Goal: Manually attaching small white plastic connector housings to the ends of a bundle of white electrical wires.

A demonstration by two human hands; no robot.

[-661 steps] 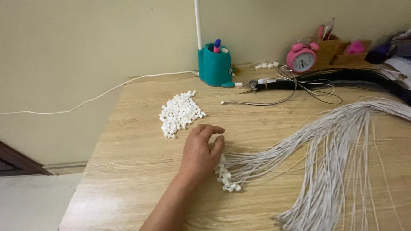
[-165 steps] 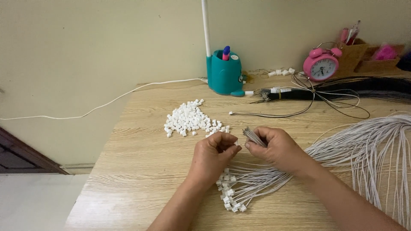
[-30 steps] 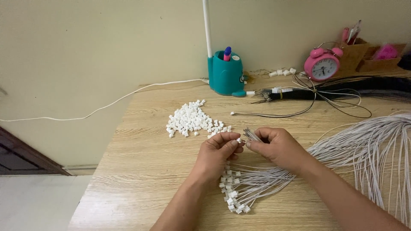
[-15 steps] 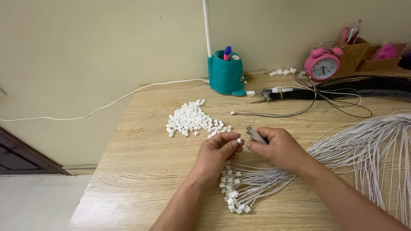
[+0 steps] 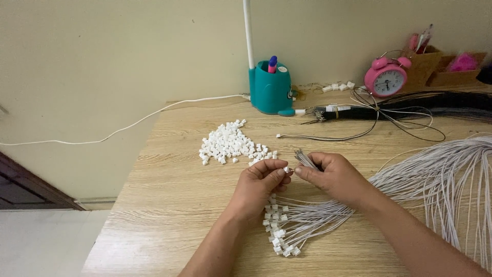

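Observation:
My left hand pinches a small white plastic connector between thumb and fingers. My right hand holds a small bunch of thin grey wires whose bare metal tips stick up; one wire tip meets the connector. Below both hands lies a fan of white wires with connectors fitted. A heap of loose white connectors lies on the wooden table, just beyond my left hand.
A large sheaf of white wires spreads across the right. At the back stand a teal pen holder with lamp stem, a pink alarm clock, a black wire bundle and brown boxes. The table's left edge drops to the floor.
The hands stay close together over the last second, with only small finger movements at the connector and wire tip. Much earlier, only my left hand lay on the table.

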